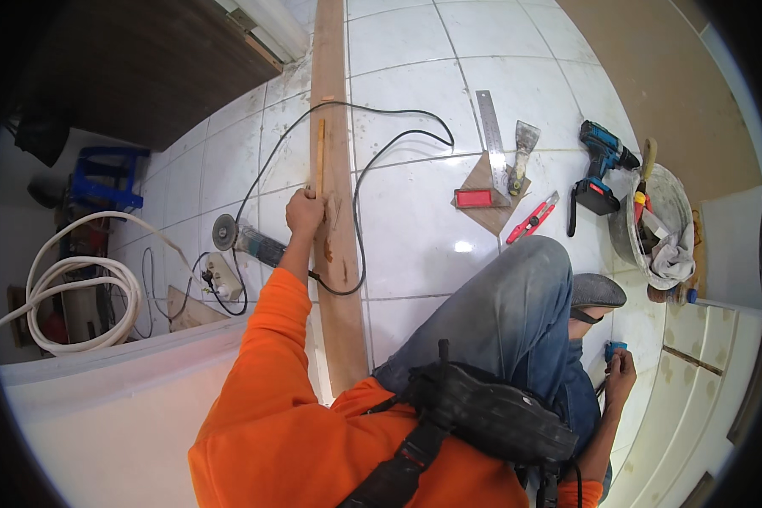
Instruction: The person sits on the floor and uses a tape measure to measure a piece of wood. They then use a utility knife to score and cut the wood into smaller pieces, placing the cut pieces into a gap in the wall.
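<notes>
My left hand [303,212] is closed round the lower end of a thin yellow wooden stick [321,152], which lies along a long wooden plank [343,262] on the tiled floor. Just left of that hand, an angle grinder [258,245] rests with its disc pointing away from the plank; the black cord loops across the wood. At the lower right my right hand [621,379] pinches a small blue object [615,349], its kind too small to make out. Beyond my bent knee lie a square [476,198] with a red handle, a putty knife [523,152] and a red utility knife [533,218].
A cordless drill [601,161] stands beside a bucket [622,224] of tools and cloth on the right. A power strip [222,275], a coiled pale hose [85,279] and a blue plastic stool [102,190] are at the left. A dark door [144,68] fills the upper left.
</notes>
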